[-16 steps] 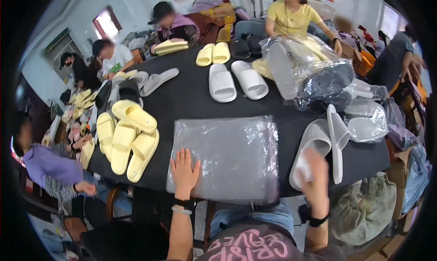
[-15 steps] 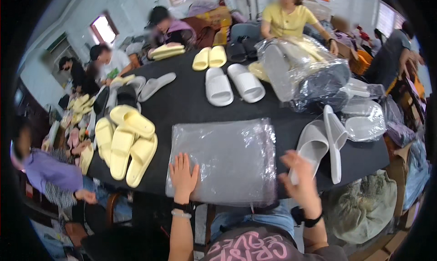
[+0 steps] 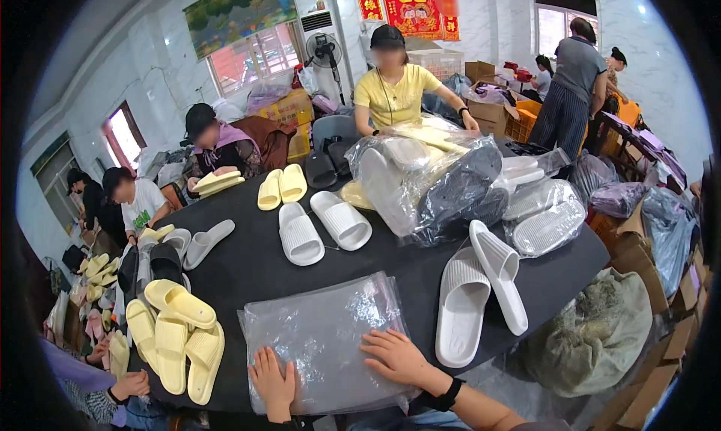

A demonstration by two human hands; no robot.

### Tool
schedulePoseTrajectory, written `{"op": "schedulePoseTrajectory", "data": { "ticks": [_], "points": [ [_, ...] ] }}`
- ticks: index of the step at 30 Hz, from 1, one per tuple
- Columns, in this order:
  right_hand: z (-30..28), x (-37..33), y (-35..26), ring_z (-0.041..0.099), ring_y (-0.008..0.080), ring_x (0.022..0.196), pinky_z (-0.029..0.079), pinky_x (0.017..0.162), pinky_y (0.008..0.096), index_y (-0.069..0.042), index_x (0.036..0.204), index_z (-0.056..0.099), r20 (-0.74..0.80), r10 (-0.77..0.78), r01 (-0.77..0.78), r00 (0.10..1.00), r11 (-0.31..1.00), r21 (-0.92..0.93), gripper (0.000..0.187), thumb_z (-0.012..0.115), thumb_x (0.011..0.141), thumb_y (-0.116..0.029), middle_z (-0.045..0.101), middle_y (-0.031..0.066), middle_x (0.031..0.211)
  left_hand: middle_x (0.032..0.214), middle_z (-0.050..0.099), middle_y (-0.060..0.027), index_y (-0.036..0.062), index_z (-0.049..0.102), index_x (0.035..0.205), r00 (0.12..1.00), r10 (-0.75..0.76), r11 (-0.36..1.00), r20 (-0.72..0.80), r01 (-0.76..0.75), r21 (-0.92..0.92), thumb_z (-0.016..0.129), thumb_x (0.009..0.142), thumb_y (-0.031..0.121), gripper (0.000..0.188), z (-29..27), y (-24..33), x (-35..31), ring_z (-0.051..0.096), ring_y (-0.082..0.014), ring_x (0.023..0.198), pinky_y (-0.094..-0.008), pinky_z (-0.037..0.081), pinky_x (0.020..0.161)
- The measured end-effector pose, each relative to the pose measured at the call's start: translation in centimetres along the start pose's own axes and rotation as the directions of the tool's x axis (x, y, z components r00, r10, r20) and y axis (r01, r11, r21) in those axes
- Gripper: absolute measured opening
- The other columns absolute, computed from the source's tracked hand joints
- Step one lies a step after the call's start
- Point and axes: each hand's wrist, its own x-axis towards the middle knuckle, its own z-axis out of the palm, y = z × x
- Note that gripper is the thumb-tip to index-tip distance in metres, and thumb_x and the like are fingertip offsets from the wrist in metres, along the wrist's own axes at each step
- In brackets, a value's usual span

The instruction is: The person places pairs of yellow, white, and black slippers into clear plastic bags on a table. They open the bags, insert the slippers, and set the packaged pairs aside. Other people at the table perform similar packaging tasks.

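A stack of clear plastic bags (image 3: 330, 318) lies flat on the black tabletop in front of me. My left hand (image 3: 272, 380) rests on its near left part, palm down with the fingers spread. On its right part lies my right hand (image 3: 402, 362), also flat with fingers apart, holding nothing. Just right of the bags is a pair of white slides (image 3: 461, 311), one flat and one tipped on its side. Beyond the bags stands another white pair (image 3: 302, 234). Several pale yellow slides (image 3: 179, 333) are heaped to the left.
A large clear bag full of slides (image 3: 428, 175) sits at the far side, before a person in yellow (image 3: 398, 93). Bagged grey slides (image 3: 547, 224) lie at the right edge. A greenish sack (image 3: 589, 337) and cardboard boxes stand right of the table. Co-workers sit along the left.
My right hand has come down from the air onto the bags. My left hand stays on them. The view has tilted up and turned right.
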Motion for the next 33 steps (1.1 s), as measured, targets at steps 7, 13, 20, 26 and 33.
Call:
{"op": "schedulePoseTrajectory", "data": {
  "ticks": [7, 13, 20, 26, 33],
  "points": [
    [-0.2, 0.1, 0.3, 0.046, 0.0254, 0.136, 0.03, 0.116, 0.0456, -0.011, 0.121, 0.066, -0.005, 0.026, -0.026, 1.0, 0.997, 0.071, 0.033, 0.053, 0.1, -0.032, 0.059, 0.0086, 0.137, 0.155, 0.036, -0.0217, -0.0016, 0.038, 0.149, 1.0, 0.022, 1.0, -0.001, -0.022, 0.009, 0.051, 0.095, 0.051, 0.077, 0.0, 0.4, 0.3, 0.029, -0.0364, 0.146, -0.0522, 0.013, 0.12],
    [-0.3, 0.4, -0.2, 0.053, 0.0265, 0.129, 0.035, 0.112, 0.046, -0.012, 0.115, 0.069, -0.065, 0.012, -0.011, 0.998, 1.0, 0.008, 0.028, 0.057, 0.096, -0.03, 0.064, 0.0074, 0.13, 0.154, 0.035, -0.0262, -0.0055, 0.034, 0.149, 0.982, 0.188, 0.971, 0.015, -0.183, -0.152, 0.057, 0.094, 0.046, 0.079, -0.8, -1.8, -0.3, 0.028, -0.0386, 0.146, -0.0539, 0.015, 0.12],
    [0.0, 0.5, -0.3, 0.055, 0.0266, 0.126, 0.037, 0.11, 0.0471, -0.012, 0.111, 0.071, -0.098, 0.018, -0.015, 0.995, 1.0, 0.026, 0.024, 0.066, 0.09, -0.023, 0.066, 0.0067, 0.125, 0.153, 0.034, -0.0283, -0.007, 0.021, 0.152, 0.984, -0.03, 0.823, -0.178, -0.077, -0.563, 0.072, 0.087, 0.023, 0.087, -11.9, -3.1, -3.7, 0.027, -0.0373, 0.147, -0.0482, 0.016, 0.12],
    [-0.4, 0.3, -0.6, 0.056, 0.0268, 0.125, 0.036, 0.111, 0.0469, -0.012, 0.11, 0.071, -0.103, 0.03, -0.028, 0.994, 0.999, 0.023, 0.025, 0.068, 0.087, -0.021, 0.067, 0.0075, 0.124, 0.149, 0.042, -0.0245, 0.0061, 0.006, 0.158, 0.445, -0.28, 0.766, -0.851, -0.43, -0.477, 0.051, 0.1, 0.013, 0.074, -23.0, -4.6, -4.4, 0.048, -0.0344, 0.132, -0.0449, 0.031, 0.114],
    [-0.4, 0.5, -0.8, 0.056, 0.0285, 0.124, 0.038, 0.109, 0.0461, -0.011, 0.109, 0.071, -0.111, 0.012, -0.012, 0.994, 1.0, -0.005, 0.024, 0.069, 0.085, -0.018, 0.066, 0.0089, 0.124, 0.147, 0.044, -0.0234, -0.0045, 0.037, 0.145, 0.877, 0.237, 0.923, -0.417, -0.337, -0.185, 0.07, 0.088, 0.011, 0.068, -18.8, -2.1, 2.9, 0.04, -0.038, 0.139, -0.041, 0.031, 0.115]
  ]
}}
